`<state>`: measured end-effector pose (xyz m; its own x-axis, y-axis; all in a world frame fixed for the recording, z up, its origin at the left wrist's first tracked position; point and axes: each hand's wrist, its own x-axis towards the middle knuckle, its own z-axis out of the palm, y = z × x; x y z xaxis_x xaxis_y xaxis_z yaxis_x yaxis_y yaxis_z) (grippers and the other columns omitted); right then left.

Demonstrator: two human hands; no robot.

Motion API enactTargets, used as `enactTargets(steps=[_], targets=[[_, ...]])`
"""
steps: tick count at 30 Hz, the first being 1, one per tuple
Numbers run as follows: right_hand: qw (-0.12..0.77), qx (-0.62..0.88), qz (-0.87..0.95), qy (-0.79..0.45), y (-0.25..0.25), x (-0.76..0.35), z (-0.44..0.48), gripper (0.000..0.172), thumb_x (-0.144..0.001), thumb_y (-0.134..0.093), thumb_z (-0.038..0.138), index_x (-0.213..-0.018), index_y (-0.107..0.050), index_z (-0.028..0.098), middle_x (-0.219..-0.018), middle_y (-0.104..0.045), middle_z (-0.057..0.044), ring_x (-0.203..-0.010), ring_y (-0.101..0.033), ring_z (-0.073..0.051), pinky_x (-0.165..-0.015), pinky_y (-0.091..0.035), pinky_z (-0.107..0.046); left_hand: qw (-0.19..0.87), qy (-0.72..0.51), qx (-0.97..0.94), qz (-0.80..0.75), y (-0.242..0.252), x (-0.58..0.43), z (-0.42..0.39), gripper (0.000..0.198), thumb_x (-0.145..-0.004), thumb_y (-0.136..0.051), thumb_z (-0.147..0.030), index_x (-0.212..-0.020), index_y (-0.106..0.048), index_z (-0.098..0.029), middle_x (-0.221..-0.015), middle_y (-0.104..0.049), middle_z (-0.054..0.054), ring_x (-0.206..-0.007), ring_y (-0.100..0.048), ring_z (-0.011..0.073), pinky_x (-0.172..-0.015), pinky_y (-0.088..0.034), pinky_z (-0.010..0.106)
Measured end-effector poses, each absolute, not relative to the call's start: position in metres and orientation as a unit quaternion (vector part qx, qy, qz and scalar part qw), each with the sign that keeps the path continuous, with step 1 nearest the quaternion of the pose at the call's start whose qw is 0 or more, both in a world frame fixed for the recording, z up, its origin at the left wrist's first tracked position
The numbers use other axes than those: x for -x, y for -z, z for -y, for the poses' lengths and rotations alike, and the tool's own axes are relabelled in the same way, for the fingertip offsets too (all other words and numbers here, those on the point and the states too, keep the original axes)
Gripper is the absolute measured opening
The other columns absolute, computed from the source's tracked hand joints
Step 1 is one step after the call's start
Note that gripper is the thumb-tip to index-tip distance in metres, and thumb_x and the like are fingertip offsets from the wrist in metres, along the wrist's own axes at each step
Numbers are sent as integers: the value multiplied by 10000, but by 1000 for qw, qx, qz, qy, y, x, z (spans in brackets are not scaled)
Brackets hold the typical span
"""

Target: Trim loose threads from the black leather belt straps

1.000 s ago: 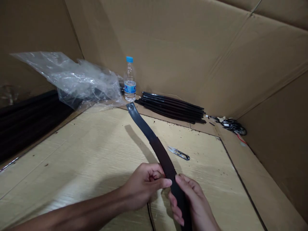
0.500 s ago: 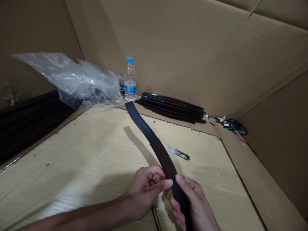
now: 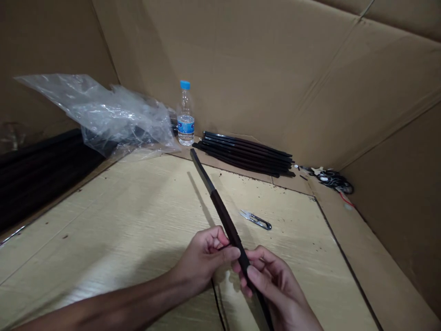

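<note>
A long, narrow black strap (image 3: 203,172) with a dark brown wrapped section (image 3: 223,214) slants from the middle of the table toward me, turned nearly edge-on. My right hand (image 3: 272,280) is closed around its lower part, thumb on top and fingers beneath. At the near end of the brown section, my left hand (image 3: 213,255) pinches a thin dark cord, its thumb tip against the strap. The cord (image 3: 217,299) hangs below that hand and runs out at the bottom edge. Small thread snips (image 3: 257,219) lie on the table to the right of the strap.
Several dark strips (image 3: 244,154) lie bundled by the cardboard wall (image 3: 241,69). A water bottle (image 3: 186,122) stands left of them, beside a crumpled clear plastic bag (image 3: 117,115). More long black pieces (image 3: 41,170) lie at left. Tangled cords (image 3: 332,179) sit in the right corner.
The strap has rolled from showing its flat face to nearly edge-on, its far end shifting slightly right. My left hand has moved a little up and left; the right fingers have shifted their hold.
</note>
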<state>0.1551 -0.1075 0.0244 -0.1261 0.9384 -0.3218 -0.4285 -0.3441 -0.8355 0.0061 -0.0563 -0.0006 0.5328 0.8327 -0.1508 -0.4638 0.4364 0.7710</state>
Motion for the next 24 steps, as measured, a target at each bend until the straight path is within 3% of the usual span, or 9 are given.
enactTargets(steps=[4,9,12,15,20,24], targets=[[472,425,325,-701,-17,-158,109,391,-680,-830,336,-1015,-687,196,-776,-682,-22,-565,-564,-73,-540,-466,-176,788,-392,-369,-300,-1,-2,55,456,-570,-846,-444,-651,-515,-142,-565,-624,-6,-516,-567,112,-524,-422,224],[407,420,360,-727,-17,-160,110,267,-705,-810,301,-843,-638,151,-630,-574,32,-505,-515,-60,-497,-484,-166,776,-347,-410,-330,3,1,54,481,-576,-816,-515,-676,-559,-121,-568,-491,-43,-506,-400,67,-479,-266,208],[408,404,342,-744,-19,-160,110,338,-692,-817,285,-823,-525,176,-688,-594,37,-519,-562,-64,-480,-499,-169,781,-339,-425,-307,4,2,55,441,-640,-784,-500,-717,-588,-113,-569,-427,-53,-508,-319,61,-477,-200,223],[393,390,349,-756,-17,-157,112,378,-725,-794,305,-812,-443,190,-652,-611,53,-409,-535,-29,-401,-424,-119,771,-355,-439,-295,3,3,57,410,-688,-755,-488,-688,-580,-117,-551,-355,-67,-512,-269,60,-475,-159,228],[396,424,361,-730,-17,-152,114,454,-730,-777,409,-831,-378,215,-527,-572,97,-331,-410,4,-351,-327,-88,782,-361,-411,-299,5,1,58,444,-688,-741,-525,-759,-628,-101,-513,-328,-78,-472,-236,55,-461,-142,227],[392,467,368,-702,-18,-148,115,526,-684,-794,464,-814,-342,230,-589,-615,77,-326,-387,7,-341,-329,-100,800,-347,-394,-290,10,0,56,449,-682,-746,-527,-767,-622,-103,-513,-353,-74,-458,-285,57,-463,-200,219]])
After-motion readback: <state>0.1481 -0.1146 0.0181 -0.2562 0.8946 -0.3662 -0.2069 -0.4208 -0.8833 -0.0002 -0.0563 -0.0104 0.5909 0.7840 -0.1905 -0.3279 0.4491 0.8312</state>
